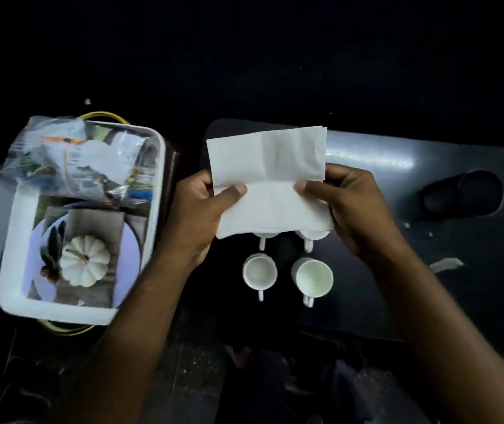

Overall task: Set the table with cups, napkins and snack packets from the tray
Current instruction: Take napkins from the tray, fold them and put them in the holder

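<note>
Dark table (473,289), creased white napkin (267,179) between both hands

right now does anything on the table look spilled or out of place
Yes, small things: white crumbs or specks dot the dark table right of the cups, and a torn white scrap lies loose there. Nothing looks tipped over.

No text can be read: the print on the snack packets (73,160) in the tray (18,206) is too blurred.
</note>
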